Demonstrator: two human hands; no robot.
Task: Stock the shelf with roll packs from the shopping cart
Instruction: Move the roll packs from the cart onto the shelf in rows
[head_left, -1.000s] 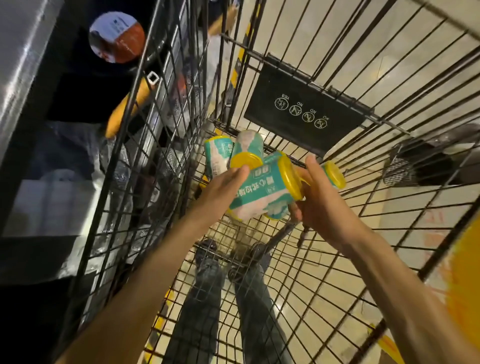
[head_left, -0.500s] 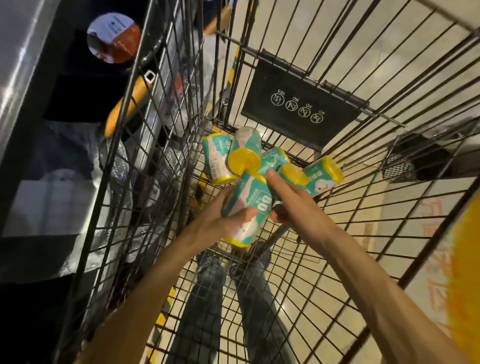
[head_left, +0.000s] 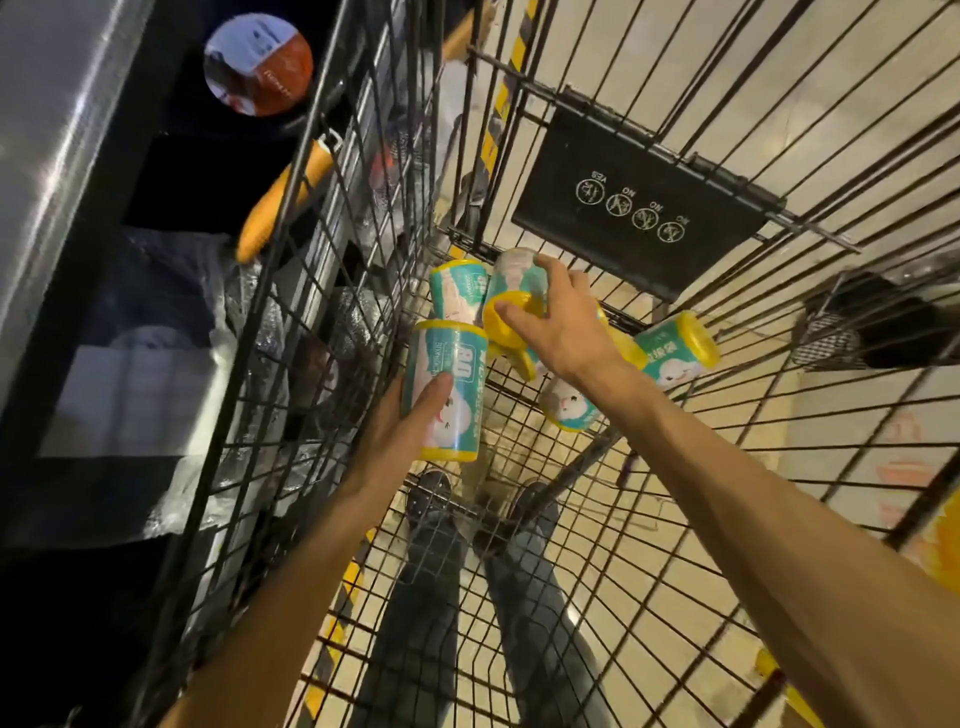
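Note:
Several teal roll packs with yellow ends lie in the far corner of the black wire shopping cart (head_left: 675, 545). My left hand (head_left: 400, 431) grips one pack (head_left: 449, 384) upright by its side, near the cart's left wall. My right hand (head_left: 558, 322) reaches over the pile, its fingers curled round the yellow end of another pack (head_left: 511, 283). More packs lie beside it: one against the left wall (head_left: 457, 288), one to the right (head_left: 675, 353) and one under my right wrist (head_left: 569, 405).
The dark shelf (head_left: 130, 364) with plastic-wrapped goods runs along the left of the cart. An orange-handled tool (head_left: 283, 197) hangs there. A black sign plate (head_left: 639, 208) hangs on the cart's far wall. My legs and shoes (head_left: 431, 493) show through the cart floor.
My left hand has turned its pack upright and drawn it left. My right hand let go of that pack and moved forward onto another pack's yellow end.

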